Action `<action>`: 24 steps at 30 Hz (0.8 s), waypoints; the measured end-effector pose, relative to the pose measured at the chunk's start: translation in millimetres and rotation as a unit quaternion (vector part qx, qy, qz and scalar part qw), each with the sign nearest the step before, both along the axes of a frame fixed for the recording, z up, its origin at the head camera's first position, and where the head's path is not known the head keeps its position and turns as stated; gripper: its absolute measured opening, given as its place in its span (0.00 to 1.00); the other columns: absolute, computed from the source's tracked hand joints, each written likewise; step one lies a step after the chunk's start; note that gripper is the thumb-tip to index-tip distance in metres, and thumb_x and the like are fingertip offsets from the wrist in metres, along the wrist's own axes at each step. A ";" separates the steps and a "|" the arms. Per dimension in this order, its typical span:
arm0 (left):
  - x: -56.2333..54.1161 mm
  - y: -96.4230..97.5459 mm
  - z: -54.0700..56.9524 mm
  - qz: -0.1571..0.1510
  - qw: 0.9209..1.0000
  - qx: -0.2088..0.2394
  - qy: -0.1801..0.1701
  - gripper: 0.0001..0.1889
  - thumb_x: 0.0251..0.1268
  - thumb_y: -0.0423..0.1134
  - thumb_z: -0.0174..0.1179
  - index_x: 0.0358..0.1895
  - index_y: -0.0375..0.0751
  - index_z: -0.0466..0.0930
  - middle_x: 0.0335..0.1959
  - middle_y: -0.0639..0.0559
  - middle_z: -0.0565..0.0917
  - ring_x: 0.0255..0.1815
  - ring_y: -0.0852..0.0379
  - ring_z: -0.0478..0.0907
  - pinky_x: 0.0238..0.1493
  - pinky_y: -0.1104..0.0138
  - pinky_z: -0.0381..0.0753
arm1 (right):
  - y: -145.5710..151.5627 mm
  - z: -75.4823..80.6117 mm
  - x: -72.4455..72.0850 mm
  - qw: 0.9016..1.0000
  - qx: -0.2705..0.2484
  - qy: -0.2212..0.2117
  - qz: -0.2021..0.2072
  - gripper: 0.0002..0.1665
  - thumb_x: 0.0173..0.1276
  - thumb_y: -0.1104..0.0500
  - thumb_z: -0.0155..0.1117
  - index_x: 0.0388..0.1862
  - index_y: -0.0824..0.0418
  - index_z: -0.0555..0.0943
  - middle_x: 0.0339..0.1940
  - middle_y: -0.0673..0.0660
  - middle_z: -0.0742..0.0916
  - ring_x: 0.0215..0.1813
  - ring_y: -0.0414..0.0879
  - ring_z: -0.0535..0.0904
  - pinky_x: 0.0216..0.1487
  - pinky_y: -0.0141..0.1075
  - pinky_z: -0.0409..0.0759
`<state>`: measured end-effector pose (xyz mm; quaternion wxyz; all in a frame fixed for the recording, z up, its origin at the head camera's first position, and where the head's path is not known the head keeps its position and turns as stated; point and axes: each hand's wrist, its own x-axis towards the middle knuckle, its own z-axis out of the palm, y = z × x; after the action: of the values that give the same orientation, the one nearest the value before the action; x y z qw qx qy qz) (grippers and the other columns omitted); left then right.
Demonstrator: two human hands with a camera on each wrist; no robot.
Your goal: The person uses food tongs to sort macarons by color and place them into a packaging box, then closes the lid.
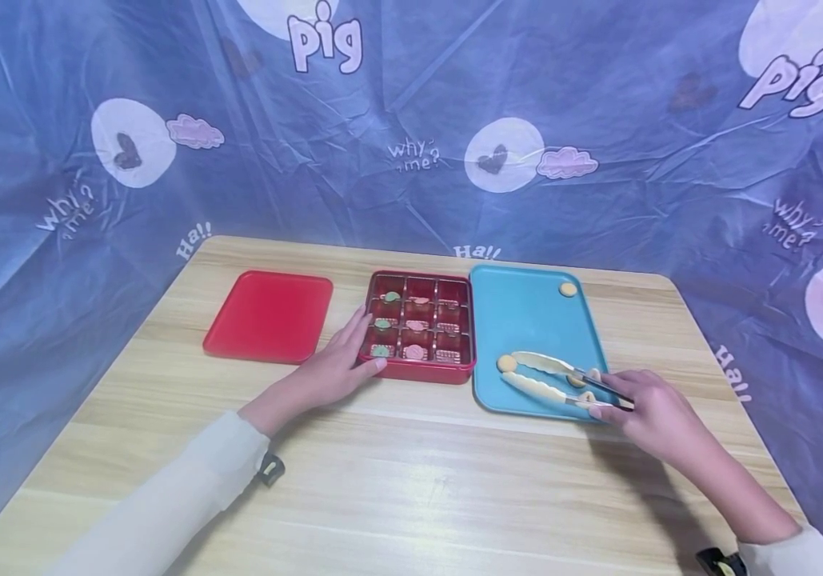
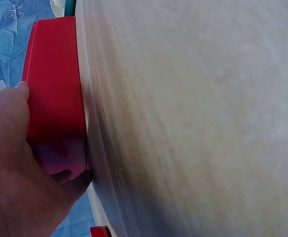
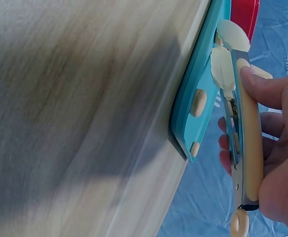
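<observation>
My left hand (image 1: pixel 335 372) rests against the near left corner of a red box (image 1: pixel 425 372), fingers along its left side and thumb at its front. The box has a clear divided insert; green pieces (image 1: pixel 382 324) sit in its left column and pink pieces (image 1: pixel 416 326) in the middle one. My right hand (image 1: pixel 659 412) grips tongs (image 3: pixel 252 133) with cream scalloped tips. Those tips are spread around a round tan biscuit (image 1: pixel 507 363) on the blue tray (image 1: pixel 533 312). Another biscuit (image 3: pixel 198 102) lies beneath the tongs' arms, partly hidden in the head view.
A third biscuit (image 1: pixel 567 290) lies at the tray's far right corner. Left of the box, a flat red lid (image 1: pixel 267 316) lies on the wooden table (image 1: pixel 382 480). The tray stands right beside the box. Blue printed cloth (image 1: pixel 353 160) hangs behind the table.
</observation>
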<state>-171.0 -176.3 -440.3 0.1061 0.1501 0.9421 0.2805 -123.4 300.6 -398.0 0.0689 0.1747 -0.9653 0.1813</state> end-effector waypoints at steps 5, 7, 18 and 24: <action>-0.3 -0.2 -0.4 -0.001 1.000 0.004 0.000 0.52 0.66 0.77 0.43 0.83 0.57 0.31 0.84 0.58 0.31 0.85 0.48 0.37 0.76 0.37 0.56 | -0.5 -1.6 0.5 1.000 0.000 0.010 0.004 0.35 0.54 0.56 0.80 0.57 0.74 0.82 0.50 0.74 0.86 0.54 0.71 0.79 0.49 0.66 0.76; -0.3 -0.3 0.0 -0.002 1.000 0.006 0.000 0.52 0.66 0.76 0.43 0.83 0.57 0.31 0.84 0.58 0.31 0.85 0.48 0.37 0.76 0.37 0.56 | -0.6 -2.6 0.7 1.000 -0.001 0.015 0.004 0.35 0.54 0.56 0.80 0.57 0.74 0.82 0.50 0.74 0.86 0.54 0.71 0.79 0.49 0.66 0.76; 1.2 0.0 2.4 0.000 1.000 0.005 -0.002 0.51 0.68 0.75 0.44 0.83 0.57 0.31 0.84 0.59 0.31 0.85 0.48 0.38 0.75 0.37 0.55 | -1.6 -9.0 1.0 0.999 -0.006 0.047 0.009 0.32 0.52 0.59 0.81 0.54 0.74 0.83 0.49 0.73 0.86 0.51 0.68 0.80 0.46 0.64 0.78; 0.7 0.1 1.7 0.003 1.000 0.005 -0.004 0.51 0.67 0.75 0.45 0.83 0.58 0.31 0.84 0.62 0.30 0.85 0.49 0.38 0.75 0.36 0.56 | -1.9 -11.1 2.8 0.998 -0.006 0.055 0.005 0.32 0.52 0.60 0.81 0.54 0.73 0.84 0.50 0.72 0.87 0.52 0.67 0.80 0.46 0.64 0.78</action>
<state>-170.2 -176.1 -438.5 0.1085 0.1462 0.9408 0.2859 -120.6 298.7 -409.1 0.1221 0.1892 -0.9579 0.1780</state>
